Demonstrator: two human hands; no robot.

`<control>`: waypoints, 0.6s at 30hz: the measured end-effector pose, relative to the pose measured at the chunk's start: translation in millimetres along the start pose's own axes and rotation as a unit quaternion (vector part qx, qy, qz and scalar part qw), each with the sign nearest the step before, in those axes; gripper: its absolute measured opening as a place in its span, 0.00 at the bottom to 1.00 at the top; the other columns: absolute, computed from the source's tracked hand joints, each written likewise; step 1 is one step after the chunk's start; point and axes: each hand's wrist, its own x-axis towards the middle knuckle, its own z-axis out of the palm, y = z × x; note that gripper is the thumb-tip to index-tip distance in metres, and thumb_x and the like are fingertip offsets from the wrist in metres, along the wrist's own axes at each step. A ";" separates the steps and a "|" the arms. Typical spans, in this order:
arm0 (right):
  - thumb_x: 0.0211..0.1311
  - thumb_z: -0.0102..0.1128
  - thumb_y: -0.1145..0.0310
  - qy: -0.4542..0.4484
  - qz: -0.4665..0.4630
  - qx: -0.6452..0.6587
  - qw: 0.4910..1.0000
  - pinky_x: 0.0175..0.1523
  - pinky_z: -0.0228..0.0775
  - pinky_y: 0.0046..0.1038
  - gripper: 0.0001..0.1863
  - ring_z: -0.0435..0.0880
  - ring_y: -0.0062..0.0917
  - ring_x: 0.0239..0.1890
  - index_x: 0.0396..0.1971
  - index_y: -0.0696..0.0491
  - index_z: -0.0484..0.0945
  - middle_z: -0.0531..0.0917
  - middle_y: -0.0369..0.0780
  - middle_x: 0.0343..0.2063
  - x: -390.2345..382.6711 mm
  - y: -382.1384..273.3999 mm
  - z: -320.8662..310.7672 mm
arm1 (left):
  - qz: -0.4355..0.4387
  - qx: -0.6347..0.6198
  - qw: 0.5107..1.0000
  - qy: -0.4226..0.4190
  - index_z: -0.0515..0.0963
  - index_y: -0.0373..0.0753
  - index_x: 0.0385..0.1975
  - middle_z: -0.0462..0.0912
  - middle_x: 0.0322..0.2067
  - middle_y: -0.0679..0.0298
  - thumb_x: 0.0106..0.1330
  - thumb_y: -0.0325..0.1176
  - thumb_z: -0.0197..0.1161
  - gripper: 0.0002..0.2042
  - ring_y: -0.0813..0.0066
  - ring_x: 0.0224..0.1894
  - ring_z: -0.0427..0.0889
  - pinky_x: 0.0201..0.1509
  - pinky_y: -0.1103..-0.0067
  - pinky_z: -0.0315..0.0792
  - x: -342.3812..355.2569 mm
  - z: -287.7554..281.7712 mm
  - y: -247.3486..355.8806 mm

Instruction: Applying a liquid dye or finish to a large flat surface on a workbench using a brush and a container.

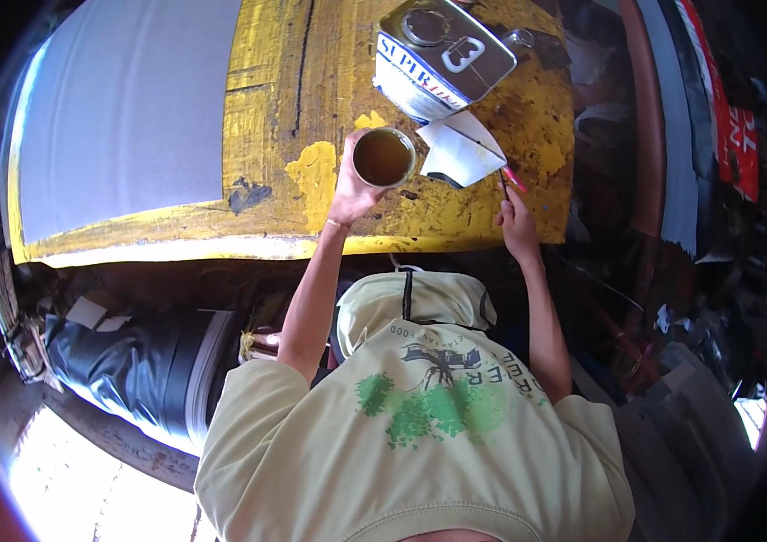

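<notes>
A round cup (384, 157) of brownish liquid, seen from above, is in my left hand (356, 185), whose fingers wrap its left side. My right hand (517, 221) is closed around a slim dark tool (505, 182) with its kind unclear. A pink piece (515, 178) shows beside that tool; whether the two are joined I cannot tell. Just beyond the tool, a folded white sheet (460, 149) with a dark lower edge rests against the foot of a rectangular metal can (478, 52). The can has a round lid and a pale carrying handle on top.
The worn yellow tabletop (266, 117) carries stains and peeling patches. A large grey sheet (130, 108) covers its left part. Behind the can lies a small clear glass container (519, 39). Black rolled material (130, 370) sits below the table at left; rolls and sheets (673, 135) stand at right.
</notes>
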 end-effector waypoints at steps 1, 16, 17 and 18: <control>0.71 0.43 0.67 -0.005 -0.004 -0.001 1.000 0.29 0.66 0.28 0.20 0.75 0.23 0.20 0.60 0.52 0.69 0.73 0.39 0.16 1.0 1.0 -0.3 | 0.002 0.001 1.000 0.007 0.62 0.36 0.54 0.73 0.48 0.57 0.43 0.24 0.75 0.36 0.67 0.55 0.73 0.60 0.72 0.69 2.4 -3.4 0.5; 0.72 0.44 0.68 -0.041 -0.009 0.008 0.999 0.27 0.64 0.26 0.20 0.73 0.20 0.19 0.61 0.53 0.69 0.73 0.37 0.16 13.4 13.0 -7.2 | -0.013 0.523 0.848 0.086 0.71 0.40 0.54 0.73 0.55 0.55 0.37 0.48 0.79 0.41 0.58 0.61 0.68 0.73 0.54 0.42 26.4 -36.0 -23.1; 0.72 0.44 0.68 -0.038 -0.010 0.010 0.999 0.27 0.64 0.26 0.20 0.73 0.20 0.19 0.61 0.53 0.69 0.73 0.37 0.16 14.2 14.1 -7.2 | -0.002 0.516 0.850 0.103 0.72 0.39 0.53 0.73 0.54 0.54 0.37 0.47 0.80 0.40 0.59 0.61 0.68 0.73 0.55 0.44 26.8 -34.7 -21.4; 0.72 0.44 0.68 -0.036 -0.010 0.011 0.999 0.27 0.64 0.26 0.20 0.72 0.20 0.19 0.61 0.53 0.69 0.73 0.36 0.15 14.1 12.3 -7.8 | 0.009 0.508 0.853 0.120 0.73 0.39 0.52 0.74 0.54 0.54 0.36 0.46 0.80 0.39 0.59 0.61 0.69 0.73 0.56 0.45 27.3 -32.2 -18.9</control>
